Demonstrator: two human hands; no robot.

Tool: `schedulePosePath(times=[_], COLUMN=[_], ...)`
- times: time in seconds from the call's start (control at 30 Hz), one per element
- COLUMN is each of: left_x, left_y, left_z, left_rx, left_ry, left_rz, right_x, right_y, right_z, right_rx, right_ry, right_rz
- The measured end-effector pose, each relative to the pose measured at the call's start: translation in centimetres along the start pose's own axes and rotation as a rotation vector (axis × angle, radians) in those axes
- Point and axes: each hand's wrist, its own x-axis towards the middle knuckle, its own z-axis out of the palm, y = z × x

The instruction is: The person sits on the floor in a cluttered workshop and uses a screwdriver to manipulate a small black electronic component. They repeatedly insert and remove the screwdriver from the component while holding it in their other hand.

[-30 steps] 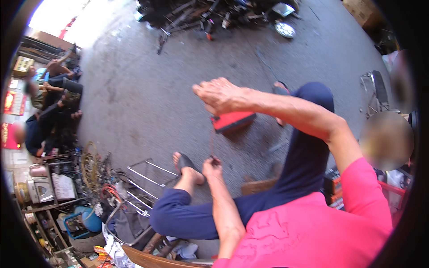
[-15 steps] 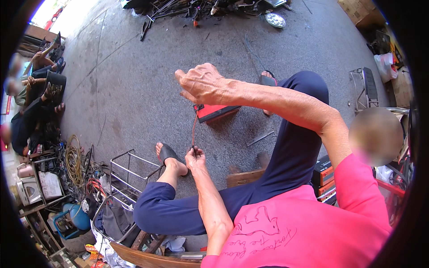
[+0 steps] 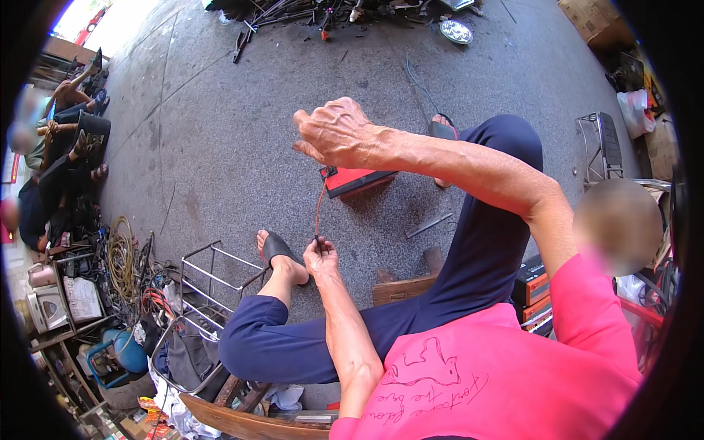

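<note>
A battery-like box (image 3: pixel 358 182) with a red top and black edges sits on the floor between my feet. A thin reddish-brown cable (image 3: pixel 318 209) runs from its near-left corner down to my left hand (image 3: pixel 321 258). The fingers of that hand pinch the cable's dark end. Above the box, my right hand (image 3: pixel 337 133) is closed, knuckles up, with the thumb toward the left. Whatever it holds, if anything, is hidden under the palm. My right wrist and forearm cover the far side of the box.
A metal-rod frame (image 3: pixel 213 282) stands left of my left foot, beside coiled cable (image 3: pixel 121 257) and clutter. A short metal strip (image 3: pixel 429 225) lies right of the box. Scrap (image 3: pixel 293 15) is heaped far ahead, near a round lamp (image 3: pixel 456 31). People (image 3: pixel 59 161) sit at the left.
Very little differs. The view has shifted slightly, and both hands keep nearly the same pose, with the cable still pinched in my left hand.
</note>
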Motion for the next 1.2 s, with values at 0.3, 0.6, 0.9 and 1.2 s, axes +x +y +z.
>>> schedulePosePath(times=[0.3, 0.6, 0.9, 1.2], left_x=[-0.4, -0.2, -0.4, -1.3], left_y=[-0.2, -0.6, -0.8, -0.3], left_z=[0.1, 0.1, 0.3, 0.4], left_rx=[0.022, 0.042, 0.061, 0.064], left_ry=[0.023, 0.002, -0.019, 0.005], left_rz=[0.047, 0.054, 0.068, 0.107], right_x=[0.0, -0.5, -0.6, 0.0], right_y=[-0.5, 0.4, 1.0, -0.2], right_z=[-0.5, 0.3, 1.1, -0.2], right_rx=[0.030, 0.011, -0.055, -0.020], right_ry=[-0.116, 0.008, 0.218, -0.027], right_rz=[0.093, -0.043, -0.197, -0.055])
